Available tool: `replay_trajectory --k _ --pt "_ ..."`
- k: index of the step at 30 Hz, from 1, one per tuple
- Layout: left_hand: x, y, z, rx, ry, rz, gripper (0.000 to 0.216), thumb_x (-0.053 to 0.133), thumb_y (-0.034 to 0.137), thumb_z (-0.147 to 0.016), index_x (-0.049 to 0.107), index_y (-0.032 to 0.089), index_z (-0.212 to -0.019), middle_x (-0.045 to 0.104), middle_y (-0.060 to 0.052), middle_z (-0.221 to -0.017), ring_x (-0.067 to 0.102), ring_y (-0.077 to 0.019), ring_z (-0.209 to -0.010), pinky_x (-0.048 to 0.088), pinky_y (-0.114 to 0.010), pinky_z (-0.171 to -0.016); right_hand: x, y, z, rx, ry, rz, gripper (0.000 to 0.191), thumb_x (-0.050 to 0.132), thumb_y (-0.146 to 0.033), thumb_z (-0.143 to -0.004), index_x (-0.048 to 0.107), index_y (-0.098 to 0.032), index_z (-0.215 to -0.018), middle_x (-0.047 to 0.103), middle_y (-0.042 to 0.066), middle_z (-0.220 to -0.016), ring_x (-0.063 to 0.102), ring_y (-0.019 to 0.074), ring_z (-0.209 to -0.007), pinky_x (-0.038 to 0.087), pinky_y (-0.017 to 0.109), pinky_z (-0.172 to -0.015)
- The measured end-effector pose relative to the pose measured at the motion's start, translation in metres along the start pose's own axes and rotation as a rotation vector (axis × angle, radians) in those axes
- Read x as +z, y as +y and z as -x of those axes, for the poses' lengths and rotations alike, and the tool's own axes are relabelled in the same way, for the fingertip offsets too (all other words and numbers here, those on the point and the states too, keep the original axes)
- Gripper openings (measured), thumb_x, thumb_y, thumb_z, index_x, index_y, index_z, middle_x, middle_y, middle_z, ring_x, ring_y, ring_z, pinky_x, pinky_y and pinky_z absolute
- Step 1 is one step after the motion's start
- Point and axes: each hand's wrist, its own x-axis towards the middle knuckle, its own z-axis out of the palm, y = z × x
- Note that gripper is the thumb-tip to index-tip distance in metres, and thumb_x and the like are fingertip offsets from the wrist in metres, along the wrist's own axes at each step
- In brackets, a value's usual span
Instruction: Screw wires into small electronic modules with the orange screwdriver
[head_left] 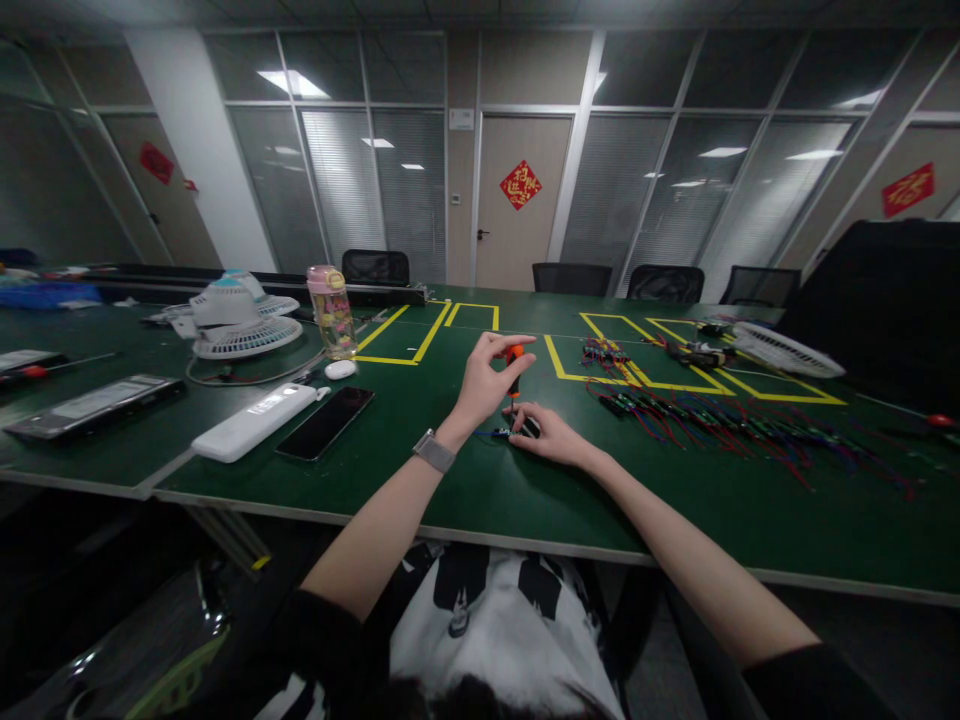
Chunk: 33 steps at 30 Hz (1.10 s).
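My left hand (487, 380), with a grey watch on its wrist, is closed round the orange handle of a small screwdriver (514, 364) held upright, tip down. Its tip meets a small dark part with coloured wires (504, 433) lying on the green table (465, 490). My right hand (547, 432) rests on the table with its fingers pressed on that part, holding it in place. To the right lies a heap of similar wired parts (720, 420), with a smaller bunch (604, 352) farther back.
At the left lie a black phone (325, 422), a white power bank (253, 421), a white mouse (340, 369), a pink-capped bottle (331, 312), a white fan (238, 318) and a flat grey device (94, 403). Another fan grille (787, 350) lies at the right. Office chairs stand behind the table.
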Motion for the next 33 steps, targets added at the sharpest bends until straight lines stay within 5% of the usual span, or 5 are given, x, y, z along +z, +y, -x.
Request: replay_trajectory --k 5,11,16,28,33 --pt "-0.0013 0.0021 -0.0007 -0.014 -0.077 0.098 0.030 0.045 0.020 -0.091 0.065 0.021 -0.113 0.062 -0.005 -0.105 0.057 -0.0137 -0.098 0.044 -0.027 -0.088 -0.0006 -0.0007 0.0003 0.007 -0.001 0.019 0.014 0.063 -0.028 -0.076 0.052 -0.019 -0.075 0.062 0.012 -0.114 0.056 0.0273 -0.113 0.035 0.052 -0.100" --pt "-0.0014 0.0028 -0.0003 0.008 -0.017 0.004 0.025 0.062 0.025 -0.081 0.069 0.021 -0.104 0.059 -0.005 -0.098 0.057 -0.0144 -0.091 0.045 -0.028 -0.085 0.0004 0.0009 0.0003 0.003 0.001 0.014 0.013 0.063 -0.027 -0.075 0.052 -0.019 -0.076 0.063 0.013 -0.114 0.056 0.0271 -0.113 0.035 0.052 -0.100" --pt "-0.0012 0.0035 -0.0004 -0.027 -0.112 0.113 0.032 0.045 0.020 -0.090 0.064 0.022 -0.116 0.061 -0.007 -0.108 0.056 -0.0151 -0.101 0.044 -0.028 -0.089 0.0007 0.0022 0.0004 -0.005 0.007 0.025 0.013 0.063 -0.026 -0.075 0.054 -0.019 -0.078 0.062 0.012 -0.115 0.057 0.0271 -0.112 0.035 0.053 -0.100" --pt "-0.0022 0.0071 -0.0009 -0.019 -0.173 0.139 0.035 0.043 0.017 -0.090 0.061 0.020 -0.119 0.062 -0.006 -0.110 0.056 -0.0136 -0.103 0.041 -0.027 -0.092 0.0008 0.0036 0.0001 -0.009 -0.010 0.014 0.013 0.064 -0.025 -0.074 0.053 -0.019 -0.079 0.061 0.012 -0.117 0.056 0.0267 -0.114 0.034 0.053 -0.101" --pt "-0.0020 0.0078 0.0011 0.007 -0.123 0.070 0.030 0.061 0.023 -0.082 0.066 0.021 -0.111 0.060 -0.004 -0.094 0.055 -0.0134 -0.087 0.045 -0.027 -0.084 0.0010 0.0031 0.0002 -0.003 -0.004 0.020 0.013 0.064 -0.024 -0.074 0.053 -0.019 -0.078 0.061 0.012 -0.116 0.056 0.0265 -0.113 0.035 0.052 -0.100"
